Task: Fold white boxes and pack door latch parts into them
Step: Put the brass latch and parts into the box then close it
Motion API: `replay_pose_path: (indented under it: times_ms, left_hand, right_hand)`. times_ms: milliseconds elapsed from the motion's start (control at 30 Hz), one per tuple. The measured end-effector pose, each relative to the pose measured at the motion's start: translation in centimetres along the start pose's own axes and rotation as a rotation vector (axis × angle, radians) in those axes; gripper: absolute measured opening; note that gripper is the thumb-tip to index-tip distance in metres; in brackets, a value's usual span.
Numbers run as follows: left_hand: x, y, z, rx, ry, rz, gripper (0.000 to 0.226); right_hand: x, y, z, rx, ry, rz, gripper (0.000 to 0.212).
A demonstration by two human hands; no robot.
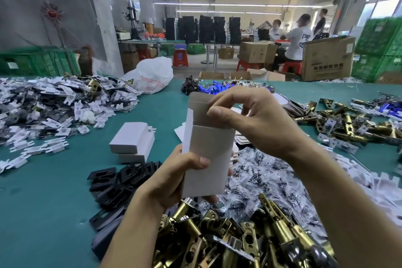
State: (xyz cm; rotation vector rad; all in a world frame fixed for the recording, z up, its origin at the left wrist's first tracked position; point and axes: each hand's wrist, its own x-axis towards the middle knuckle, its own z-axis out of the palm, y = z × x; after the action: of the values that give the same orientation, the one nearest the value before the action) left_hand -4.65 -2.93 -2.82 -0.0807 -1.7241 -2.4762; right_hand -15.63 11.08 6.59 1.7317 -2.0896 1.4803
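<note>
The left hand grips the box upright above the surface, steadying it; the right hand pinches the top flap to fold it shut.

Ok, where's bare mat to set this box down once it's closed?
Best patch: the green mat at lower left, bordered by the black plates, the stacked white boxes and the white tab pile. A narrower strip runs past the plastic bag. Crowded: brass latches and screw bags under both hands.
</note>
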Motion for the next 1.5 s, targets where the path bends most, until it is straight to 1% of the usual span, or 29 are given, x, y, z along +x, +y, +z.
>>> replay_pose_path:
  times_ms: [67, 133, 167, 200, 233, 300, 367, 467, 533, 600, 633, 667, 733, 800, 900, 967, 1033, 1100, 1133, 1167, 1200, 1233, 1267, 1333, 1400, 1500]
  left_hand:
    - [0.1, 0.0, -0.1, -0.002, 0.018, 0.018, 0.064]
    - [0.1, 0.1, -0.2, -0.038, 0.020, 0.087, 0.049]
    - [0.1, 0.2, -0.2, -0.069, 0.041, 0.125, 0.046]
    - [0.1, 0.4, -0.2, -0.102, 0.089, 0.160, 0.046]
    - [0.2, 0.5, -0.3, -0.126, 0.164, 0.190, 0.049]
    - [0.3, 0.8, -0.5, -0.120, 0.337, 0.263, 0.047]
    - [0.3, 0.9, -0.5, -0.056, 0.459, 0.349, 0.040]
    - [0.4, 1.0, -0.1, 0.034, 0.542, 0.445, 0.034]
    - [0.5, 0.9, 0.3, 0.082, 0.573, 0.475, 0.033]
    - [0.7, 0.8, 0.5, 0.094, 0.590, 0.502, 0.026]
    - [0.7, 0.8, 0.6, 0.097, 0.595, 0.517, 0.022]
    - [0.7, 0.9, 0.6, 0.100, 0.598, 0.535, 0.021]
    - [0.6, 1.0, 0.6, 0.096, 0.609, 0.559, 0.022]
    - [0.6, 1.0, 0.7, 0.091, 0.610, 0.556, 0.024]
    - [0.8, 0.8, 1.0, 0.093, 0.611, 0.533, 0.028]
    - [0.9, 0.6, 1.1, 0.102, 0.614, 0.530, 0.032]
    - [0.9, 0.6, 1.1, 0.104, 0.610, 0.533, 0.034]
    - [1.0, 0.6, 1.1, 0.098, 0.603, 0.534, 0.032]
    - [1.0, 0.6, 1.1, 0.093, 0.599, 0.532, 0.031]
    - [1.1, 0.5, 1.2, 0.088, 0.596, 0.529, 0.031]
    - [1.2, 0.4, 1.2, 0.085, 0.591, 0.525, 0.030]
    - [1.2, 0.3, 1.3, 0.085, 0.585, 0.521, 0.029]
    - [1.3, 0.2, 1.4, 0.085, 0.581, 0.517, 0.028]
    - [1.3, 0.1, 1.4, 0.087, 0.585, 0.503, 0.030]
    - [1.3, 0.0, 1.3, 0.086, 0.610, 0.483, 0.037]
    - [1.2, 0.0, 1.2, 0.084, 0.629, 0.459, 0.041]
  right_hand:
    - [0.0, 0.4, -0.3, -0.048, 0.077, 0.010, 0.005]
    - [-0.1, 0.8, -0.6, -0.007, 0.190, 0.033, 0.006]
    - [-0.2, 1.1, -0.7, 0.027, 0.236, 0.058, 0.007]
    - [-0.3, 1.5, -0.6, 0.045, 0.257, 0.097, 0.008]
    - [-0.4, 2.1, -0.6, 0.031, 0.236, 0.148, 0.009]
    - [-0.7, 3.6, -0.4, -0.089, 0.076, 0.263, 0.009]
    - [-1.2, 5.5, -0.2, -0.227, -0.077, 0.369, 0.007]
    - [-2.3, 8.2, 0.0, -0.327, -0.169, 0.482, 0.006]
    - [-3.0, 9.4, 0.4, -0.361, -0.322, 0.528, 0.004]
    - [-3.6, 10.1, 0.9, -0.356, -0.507, 0.571, 0.008]
    - [-3.7, 10.3, 1.1, -0.347, -0.548, 0.580, 0.010]
    - [-3.8, 10.4, 1.2, -0.337, -0.534, 0.580, 0.011]
    - [-3.9, 10.7, 0.9, -0.355, -0.399, 0.562, 0.008]
    - [-4.4, 11.5, 0.2, -0.455, -0.281, 0.562, 0.013]
    - [-6.0, 13.1, -1.1, -0.627, -0.240, 0.710, 0.021]
    - [-7.3, 14.0, -2.0, -0.752, -0.177, 0.805, 0.026]
    - [-8.3, 14.8, -3.0, -0.848, -0.032, 0.811, 0.031]
    - [-8.7, 15.4, -4.2, -0.814, 0.157, 0.784, 0.026]
    - [-8.8, 15.6, -4.8, -0.808, 0.215, 0.792, 0.024]
    - [-8.9, 15.9, -5.3, -0.825, 0.229, 0.823, 0.023]
    - [-9.1, 16.1, -5.9, -0.861, 0.187, 0.887, 0.024]
    - [-9.4, 16.3, -6.3, -0.897, 0.111, 0.969, 0.024]
    - [-9.7, 16.3, -6.7, -0.930, 0.018, 1.049, 0.021]
    - [-10.6, 16.5, -7.2, -0.974, -0.119, 1.136, 0.010]
    - [-11.4, 16.7, -7.8, -1.038, -0.197, 1.150, 0.004]
    - [-11.9, 16.9, -8.5, -1.118, -0.295, 1.136, 0.008]
